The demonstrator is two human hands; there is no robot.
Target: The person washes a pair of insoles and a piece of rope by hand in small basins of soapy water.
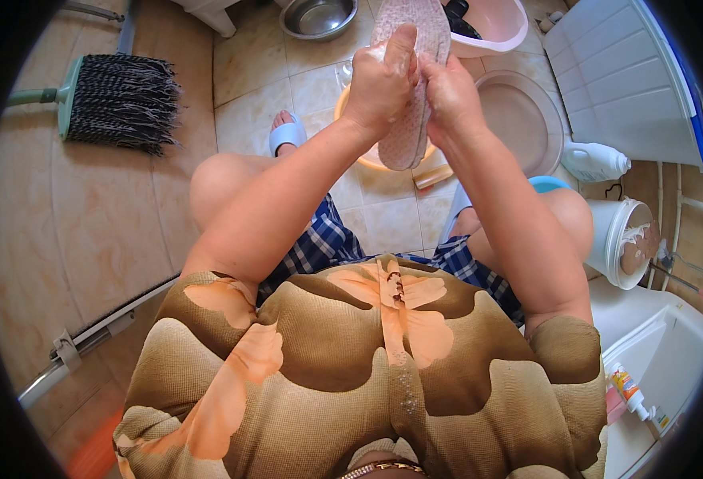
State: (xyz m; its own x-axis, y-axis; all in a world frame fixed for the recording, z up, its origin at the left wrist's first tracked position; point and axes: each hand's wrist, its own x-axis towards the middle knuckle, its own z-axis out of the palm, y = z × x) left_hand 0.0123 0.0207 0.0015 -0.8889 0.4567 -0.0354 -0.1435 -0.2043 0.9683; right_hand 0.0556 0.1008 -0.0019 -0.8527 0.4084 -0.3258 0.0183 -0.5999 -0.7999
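Note:
Both my hands are on a pale pink speckled insole or slipper sole (400, 143), raised lengthwise above the floor. My left hand (384, 84) closes over its left side, thumb up, with white suds on the skin. At the right edge, my right hand (452, 99) grips it with the thumb on its face. Below it, mostly hidden, is an orange-rimmed basin (368, 163). A wooden-looking block or brush handle (433, 178) lies on the tiles beside that basin.
A steel bowl (318, 17) and a pink basin (495, 27) holding something black are ahead. Rightward are a translucent round basin (552, 129), a white bottle (594, 161), a white bucket (609, 239) and a white tub (657, 347). A broom or mop head (121, 102) hangs left.

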